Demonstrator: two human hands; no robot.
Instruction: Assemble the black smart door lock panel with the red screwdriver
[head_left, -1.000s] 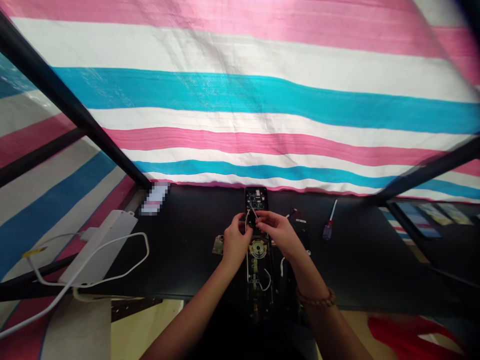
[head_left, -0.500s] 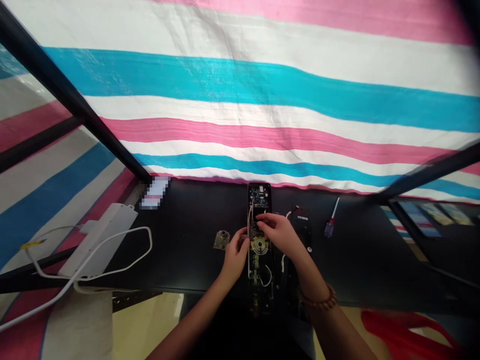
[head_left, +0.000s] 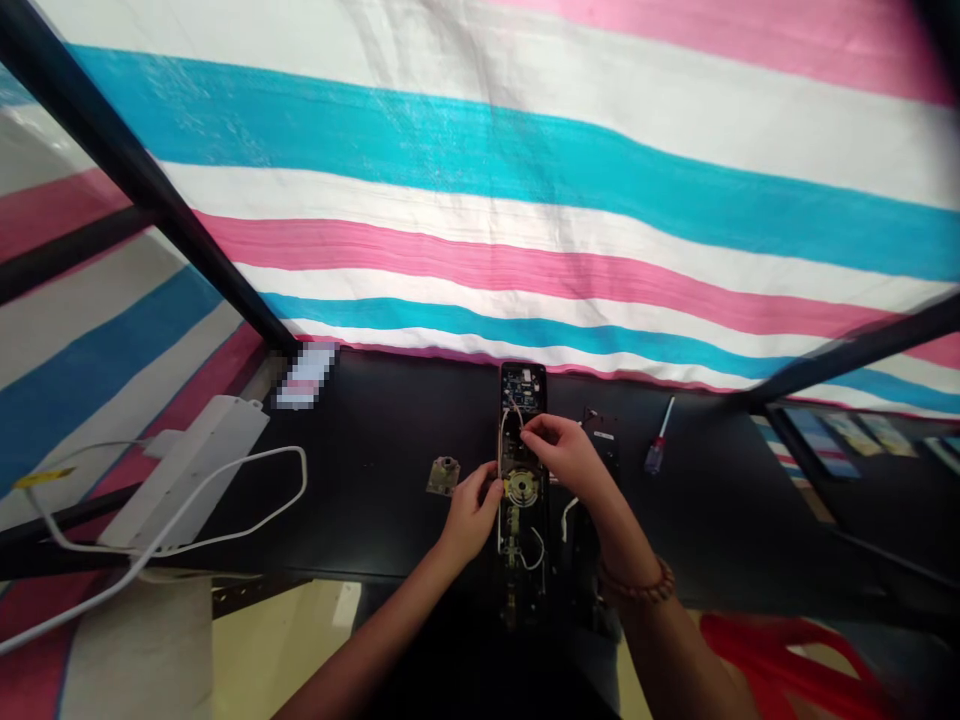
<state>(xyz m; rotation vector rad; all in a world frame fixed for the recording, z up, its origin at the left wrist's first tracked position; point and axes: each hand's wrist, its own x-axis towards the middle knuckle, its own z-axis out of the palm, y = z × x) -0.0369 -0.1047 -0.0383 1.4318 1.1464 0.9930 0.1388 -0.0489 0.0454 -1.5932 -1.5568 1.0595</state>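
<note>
A long, narrow black casing (head_left: 501, 400), apparently an electronic door lock panel, lies open in front of me. A circuit board (head_left: 523, 386) fills its far end, and a round metal part (head_left: 523, 487) sits near its middle. My left hand (head_left: 475, 510) grips the casing's left edge beside the round part, thumb and fingers closed. Over the casing, my right hand (head_left: 553, 447) pinches a thin light wire (head_left: 517, 410) that runs down from the board. Another white wire (head_left: 535, 550) loops in the near part. A small metal plate (head_left: 444, 476) lies left of the casing.
A screwdriver (head_left: 660, 436) lies at the right. Dark parts with a white cable (head_left: 568, 520) are beside the casing. On the left are a white power strip (head_left: 187, 470) with its cord and a blurred paper (head_left: 306, 375). Striped sheeting (head_left: 480, 230) hangs behind the black table (head_left: 360, 530).
My left hand has moved from the wires down to the casing's left edge. The right hand left the wire area briefly and now pinches a wire. The view has shifted slightly.
</note>
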